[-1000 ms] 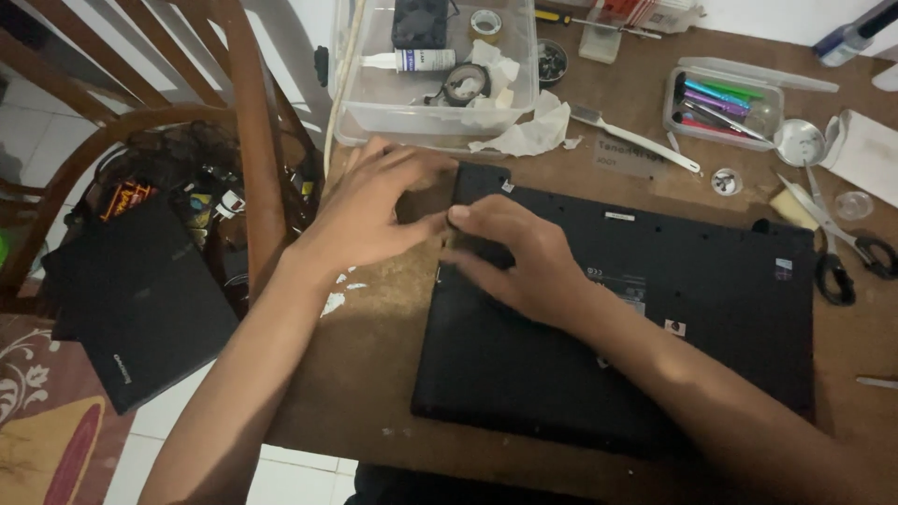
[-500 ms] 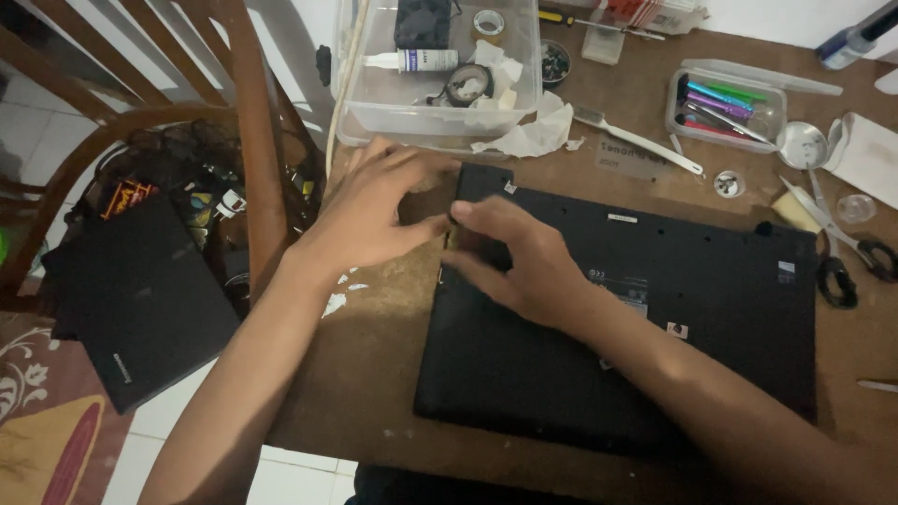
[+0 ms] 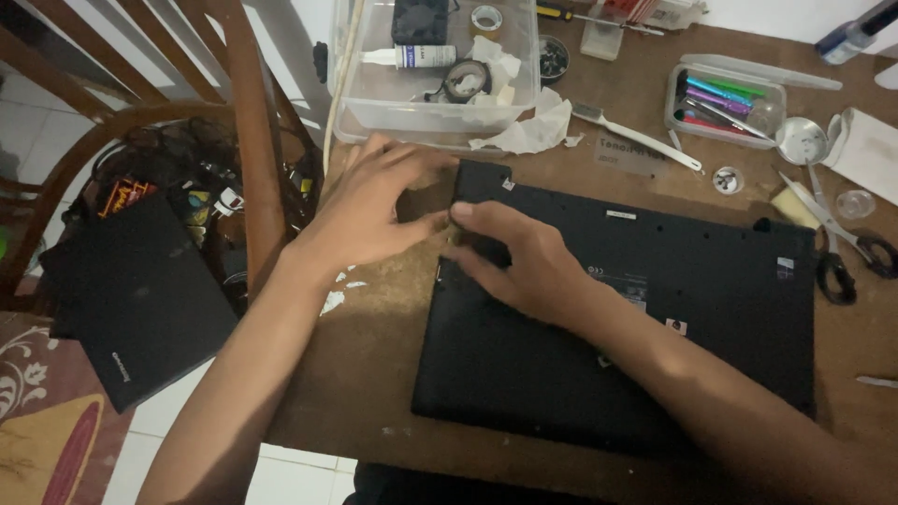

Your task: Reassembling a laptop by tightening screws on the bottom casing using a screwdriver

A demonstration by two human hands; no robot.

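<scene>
Both hands meet at the upturned black laptop's [image 3: 636, 318] left edge, near the tabletop's [image 3: 374, 374] left side. The left hand [image 3: 369, 210] lies spread beside it; the right hand [image 3: 524, 262] presses its fingertips together there. Pressing evenly and gently should avoid cracking the casing.

The laptop [image 3: 645, 318] lies underside up on the table [image 3: 374, 374]. Behind it stands a tub [image 3: 374, 103]; scissors [image 3: 837, 248] lie to its right. Both hands [image 3: 374, 210] [image 3: 519, 262] meet at its left edge, apparently touching.

Head view — steeply down, close.
</scene>
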